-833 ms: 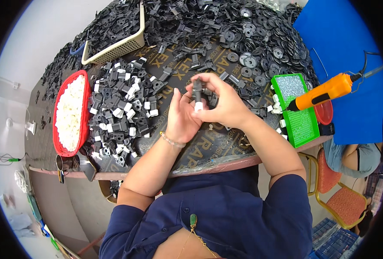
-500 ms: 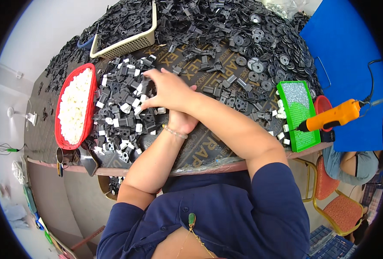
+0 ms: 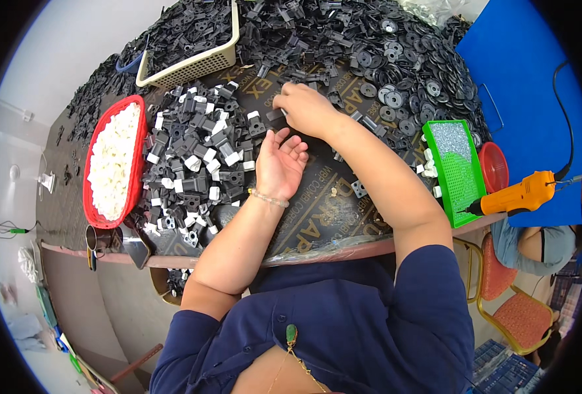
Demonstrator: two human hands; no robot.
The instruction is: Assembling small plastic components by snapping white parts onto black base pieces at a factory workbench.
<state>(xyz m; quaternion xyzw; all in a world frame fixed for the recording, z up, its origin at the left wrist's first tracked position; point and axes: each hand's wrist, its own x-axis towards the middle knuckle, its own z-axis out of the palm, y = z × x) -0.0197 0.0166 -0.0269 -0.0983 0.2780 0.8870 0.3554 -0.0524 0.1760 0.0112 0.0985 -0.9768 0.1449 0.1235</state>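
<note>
My left hand (image 3: 279, 164) lies palm up on the brown table (image 3: 323, 217) with its fingers apart and nothing in it. It rests beside a heap of black parts with white caps (image 3: 199, 157). My right hand (image 3: 306, 108) reaches farther out, fingers curled around a small black plastic part (image 3: 274, 115) at the edge of the loose black parts (image 3: 317, 39). Whether the part is off the table is hidden by the fingers.
A red oval tray of white pieces (image 3: 110, 161) sits at the left, a beige basket of black parts (image 3: 192, 39) behind it. At the right are black round discs (image 3: 396, 72), a green tray (image 3: 455, 164), a red bowl (image 3: 494, 167), an orange power screwdriver (image 3: 524, 194) and a blue board (image 3: 527, 79). Another person (image 3: 534, 243) sits at the far right.
Both hands held a black part together in the middle. The right hand then swung left to the capped heap and has now moved out to the loose black parts; the left hand opened.
</note>
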